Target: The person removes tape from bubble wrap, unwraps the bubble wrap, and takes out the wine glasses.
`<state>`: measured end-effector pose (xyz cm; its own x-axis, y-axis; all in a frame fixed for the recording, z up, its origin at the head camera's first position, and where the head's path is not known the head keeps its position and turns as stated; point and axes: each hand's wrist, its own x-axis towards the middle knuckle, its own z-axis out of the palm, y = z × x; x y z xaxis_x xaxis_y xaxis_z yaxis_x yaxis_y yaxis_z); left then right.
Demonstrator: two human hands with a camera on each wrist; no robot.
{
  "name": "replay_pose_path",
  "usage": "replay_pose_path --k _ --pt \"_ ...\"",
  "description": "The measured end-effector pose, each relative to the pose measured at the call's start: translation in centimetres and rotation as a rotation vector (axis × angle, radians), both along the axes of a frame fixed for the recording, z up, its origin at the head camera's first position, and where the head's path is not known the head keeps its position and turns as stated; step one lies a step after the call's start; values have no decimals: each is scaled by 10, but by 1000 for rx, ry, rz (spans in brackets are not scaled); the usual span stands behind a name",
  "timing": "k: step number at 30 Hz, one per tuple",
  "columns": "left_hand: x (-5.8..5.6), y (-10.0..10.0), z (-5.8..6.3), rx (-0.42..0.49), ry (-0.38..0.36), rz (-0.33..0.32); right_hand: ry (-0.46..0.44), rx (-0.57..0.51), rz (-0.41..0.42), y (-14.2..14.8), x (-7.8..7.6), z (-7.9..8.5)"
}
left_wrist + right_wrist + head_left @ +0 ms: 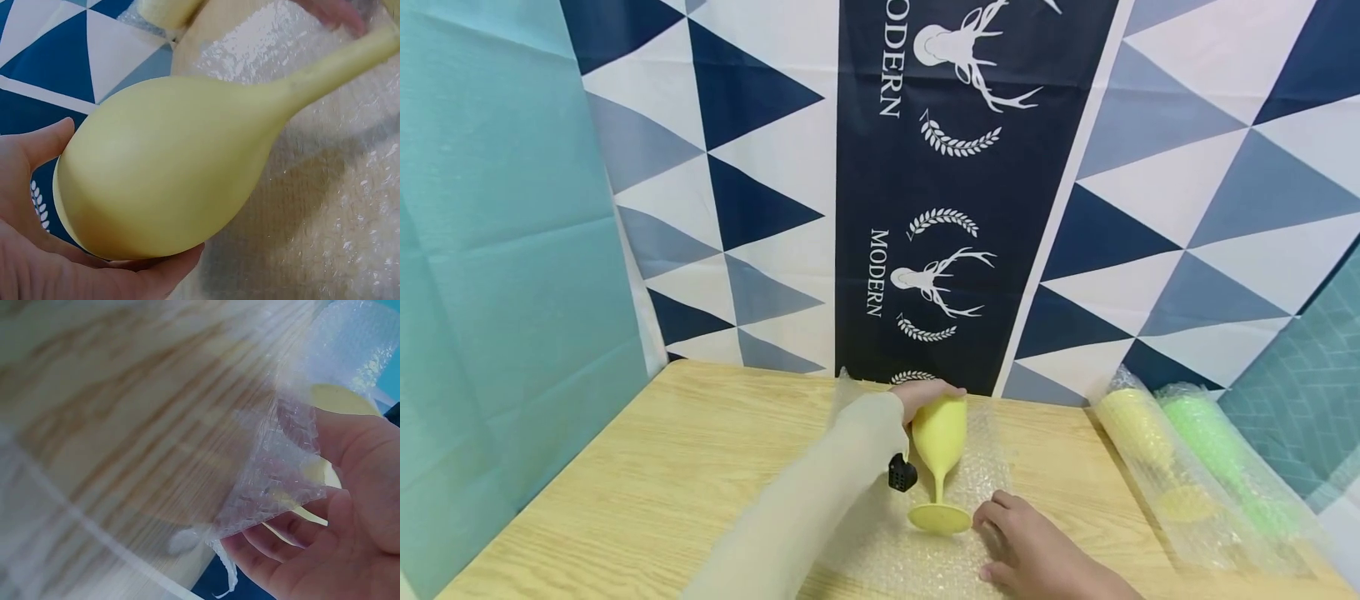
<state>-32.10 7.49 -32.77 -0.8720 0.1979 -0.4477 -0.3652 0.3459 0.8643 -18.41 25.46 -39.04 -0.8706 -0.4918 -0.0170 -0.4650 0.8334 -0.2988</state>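
Note:
A matte yellow goblet (942,433) is tilted over a sheet of bubble wrap (880,533), its round foot (939,518) toward me and its bowl toward the back. My left hand (921,396) grips the bowl around the mouth end; the left wrist view shows the thumb and fingers on opposite sides of the bowl (156,169). Close to the right of the foot is my right hand (1018,542). Its curled fingers hold an edge of the bubble wrap (275,481) in the right wrist view, with part of the thumb behind the clear film.
At the table's right side lie a bubble-wrapped yellow goblet (1138,433) and a bubble-wrapped green one (1206,437). A patterned cloth (767,183) hangs behind the wooden table (647,467), and a teal curtain (512,250) hangs at the left.

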Motion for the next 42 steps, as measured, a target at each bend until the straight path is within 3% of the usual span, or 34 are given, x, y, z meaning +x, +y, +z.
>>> replay_pose_path --k 8,18,24,28,32,42 --pt "3 -3 11 -3 32 -12 -12 -6 20 2 -3 1" --pt "13 -10 18 -25 64 -13 96 -72 126 5 -5 -2" --pt "30 -14 24 -115 150 43 126 -90 155 4 -4 -1" --pt "44 -13 26 -129 228 69 161 -99 175 3 -4 -2" --pt "61 -13 26 -84 295 86 161 -96 168 3 -2 -2" --pt "103 -23 19 60 453 121 10 -19 54 4 1 -2"
